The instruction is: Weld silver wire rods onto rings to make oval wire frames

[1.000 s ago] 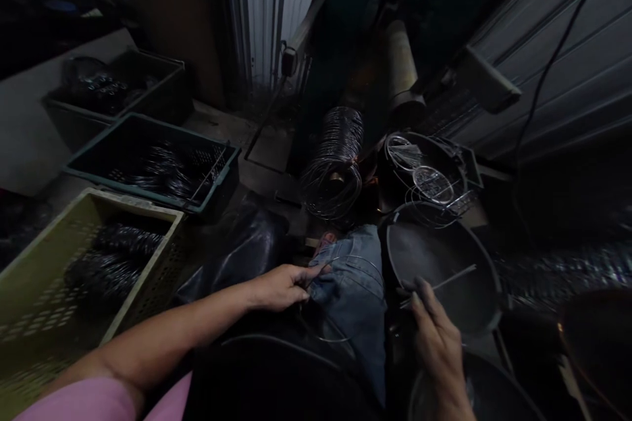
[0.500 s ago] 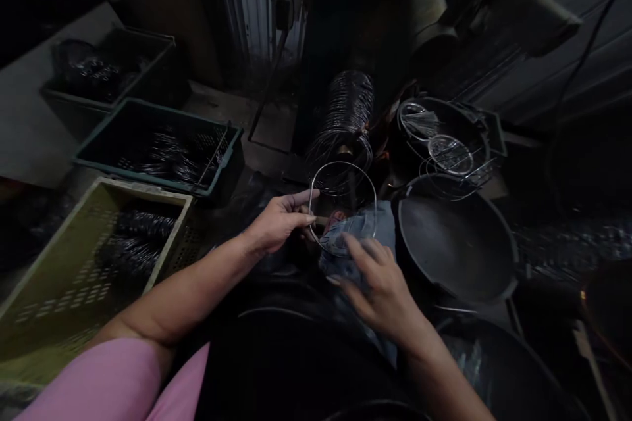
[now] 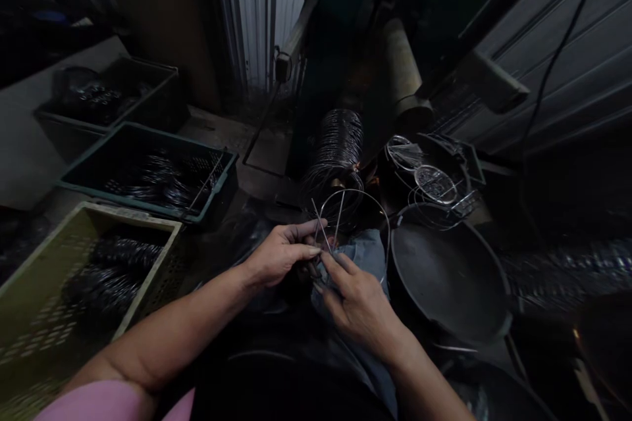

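Note:
A thin metal wire ring (image 3: 380, 207) stands tilted in front of me. My left hand (image 3: 281, 253) pinches its left side between thumb and fingers. My right hand (image 3: 363, 306) is closed at the ring's lower left, its fingertips close to the left ones. Two thin straight wire rods, a left rod (image 3: 318, 218) and a right rod (image 3: 340, 218), rise from between the hands across the ring. The right fingers seem to pinch a rod's lower end, but the contact is partly hidden. Blue denim cloth (image 3: 368, 250) lies behind the ring and under my right hand.
Beyond the hands stands a stack of wire rings (image 3: 340, 138). To the right are a dark round pan (image 3: 444, 270) and a basin holding round wire racks (image 3: 435, 184). On the left, a yellow crate (image 3: 29, 276) and a green crate (image 3: 99, 187) hold dark metal pieces.
My right hand has moved left and closed near the left fingertips. Two straight rods now show across the ring. The view has shifted, so the surroundings sit lower.

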Motion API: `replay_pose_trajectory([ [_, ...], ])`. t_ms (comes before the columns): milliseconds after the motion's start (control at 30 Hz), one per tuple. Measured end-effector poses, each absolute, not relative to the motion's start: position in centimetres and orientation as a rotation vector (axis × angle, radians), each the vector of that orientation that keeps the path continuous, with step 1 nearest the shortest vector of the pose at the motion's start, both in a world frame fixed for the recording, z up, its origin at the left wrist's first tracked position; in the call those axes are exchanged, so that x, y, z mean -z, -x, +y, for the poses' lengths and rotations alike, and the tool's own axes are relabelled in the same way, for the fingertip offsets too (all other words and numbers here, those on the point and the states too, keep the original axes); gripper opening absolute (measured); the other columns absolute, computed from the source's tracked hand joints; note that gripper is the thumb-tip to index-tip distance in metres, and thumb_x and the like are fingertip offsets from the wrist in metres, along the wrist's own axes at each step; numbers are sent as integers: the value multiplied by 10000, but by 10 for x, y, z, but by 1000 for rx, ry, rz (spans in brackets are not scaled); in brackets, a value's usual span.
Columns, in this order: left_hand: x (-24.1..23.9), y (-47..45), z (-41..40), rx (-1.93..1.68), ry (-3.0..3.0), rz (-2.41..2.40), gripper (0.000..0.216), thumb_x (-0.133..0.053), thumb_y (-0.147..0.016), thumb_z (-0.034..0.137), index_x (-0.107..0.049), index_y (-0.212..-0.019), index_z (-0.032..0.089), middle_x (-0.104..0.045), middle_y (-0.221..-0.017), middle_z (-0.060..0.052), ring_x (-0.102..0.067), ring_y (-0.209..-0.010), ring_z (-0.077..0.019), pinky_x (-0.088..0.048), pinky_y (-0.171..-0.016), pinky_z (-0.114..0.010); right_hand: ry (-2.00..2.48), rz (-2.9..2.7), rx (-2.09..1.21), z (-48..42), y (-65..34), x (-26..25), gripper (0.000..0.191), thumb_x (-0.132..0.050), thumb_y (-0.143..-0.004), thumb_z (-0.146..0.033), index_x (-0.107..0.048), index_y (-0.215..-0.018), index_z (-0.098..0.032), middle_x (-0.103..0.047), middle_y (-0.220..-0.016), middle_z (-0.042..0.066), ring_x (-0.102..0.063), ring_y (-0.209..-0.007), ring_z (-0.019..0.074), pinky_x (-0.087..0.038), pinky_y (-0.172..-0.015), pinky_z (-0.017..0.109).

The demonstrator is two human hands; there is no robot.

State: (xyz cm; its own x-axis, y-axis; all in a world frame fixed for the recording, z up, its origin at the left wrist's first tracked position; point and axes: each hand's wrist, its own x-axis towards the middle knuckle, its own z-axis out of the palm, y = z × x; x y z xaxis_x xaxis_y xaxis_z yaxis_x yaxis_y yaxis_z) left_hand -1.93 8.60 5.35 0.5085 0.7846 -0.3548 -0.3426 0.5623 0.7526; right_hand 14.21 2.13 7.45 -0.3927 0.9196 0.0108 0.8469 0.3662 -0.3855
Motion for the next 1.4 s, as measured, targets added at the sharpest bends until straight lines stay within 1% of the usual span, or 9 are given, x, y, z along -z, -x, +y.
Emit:
replay_pose_trajectory([
  [133,-55,11,95,-729,-655,727,605,-690,-636,128,-555,-1226,116,-561,-640,28,-561,-513,-100,-442,-551,-248,1584,-2414,-390,30,-149,-76,441,-428,-834,-198,-465,-1258,-85,-566,-1099,175,-620,-800,228,-539,-651,339],
  [233,-59,6,101,-744,-645,732,596,-691,-627,105,-565,-1210,101,-538,-635,38,-551,-526,-88,-445,-570,-240,1598,-2429,-368,36,-154,-79,444,-433,-835,-205,-464,-1262,-85,-565,-1112,176,-621,-818,231,-540,-664,342],
  [400,-63,1,109,-737,-645,714,598,-674,-631,95,-558,-1217,107,-533,-645,35,-552,-522,-97,-451,-552,-254,1618,-2442,-430,45,-158,-87,462,-426,-823,-165,-454,-1277,-87,-559,-1113,160,-620,-856,244,-534,-680,358],
  [567,-62,-2,115,-750,-646,693,600,-669,-634,97,-553,-1223,112,-519,-644,40,-556,-503,-98,-462,-562,-272,1600,-2421,-471,52,-160,-91,437,-442,-834,-190,-465,-1259,-92,-566,-1080,151,-618,-844,241,-527,-681,356],
  [833,-62,-6,122,-763,-643,674,566,-664,-643,95,-577,-1200,146,-498,-638,48,-543,-495,-84,-437,-525,-238,1608,-2351,-542,59,-162,-100,400,-452,-822,-179,-494,-1217,-128,-564,-1023,109,-602,-826,209,-512,-706,330],
  [1067,-63,-7,124,-806,-646,693,478,-664,-614,60,-648,-1087,127,-530,-625,30,-537,-532,-78,-447,-552,-225,1539,-2300,-533,57,-165,-94,363,-453,-841,-215,-510,-1195,-158,-587,-986,91,-582,-843,201,-481,-722,313],
  [1167,-62,-3,124,-787,-670,715,477,-642,-633,56,-637,-1105,131,-542,-619,24,-555,-530,-89,-460,-546,-229,1445,-2426,-376,46,-171,-100,503,-531,-800,-267,-441,-1275,-128,-589,-1057,124,-533,-995,270,-421,-839,414],
  [1267,-60,9,121,-784,-668,756,492,-644,-633,69,-616,-1124,98,-548,-613,20,-564,-501,-108,-491,-535,-266,1429,-2570,-272,33,-178,-108,646,-544,-754,-209,-330,-1355,-114,-550,-1165,152,-447,-1125,303,-303,-934,498],
  [1400,-53,31,112,-813,-705,795,517,-672,-622,88,-607,-1135,81,-548,-601,26,-561,-473,-107,-502,-528,-272,1514,-2632,-155,26,-181,-100,498,-524,-804,-168,-430,-1292,-149,-587,-1124,130,-460,-1135,290,-233,-972,517],
])
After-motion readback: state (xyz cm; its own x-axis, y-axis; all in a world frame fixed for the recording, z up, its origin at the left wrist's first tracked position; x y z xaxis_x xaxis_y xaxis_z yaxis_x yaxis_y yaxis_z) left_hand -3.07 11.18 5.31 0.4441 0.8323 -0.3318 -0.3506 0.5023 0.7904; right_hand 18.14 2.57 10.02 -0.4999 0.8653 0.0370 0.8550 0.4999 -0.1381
